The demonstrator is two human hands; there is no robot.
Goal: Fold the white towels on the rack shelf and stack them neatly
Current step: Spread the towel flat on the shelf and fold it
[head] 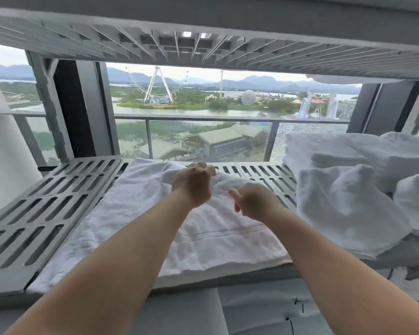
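Our left hand (193,183) pinches the far right part of the spread towel (136,221) near the back edge of the shelf (41,206); our right hand (254,201) is clenched on the fabric just beside it. We should lift both points level and pull toward the front edge, matching the hems. The crumpled towels (348,204) wait at the right end.

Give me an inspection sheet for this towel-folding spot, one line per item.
Surface: grey slotted shelf, bare on the left.
Job's things: towel spread flat mid-shelf, far right corner lifted; crumpled towels on the right, folded stack behind them.
Clutter: nothing seen.
Grippers: left hand pinches the towel's far edge; right hand closed on its right edge.
Cables: nothing seen.
Surroundings: upper shelf overhead; window behind, balcony rail outside.
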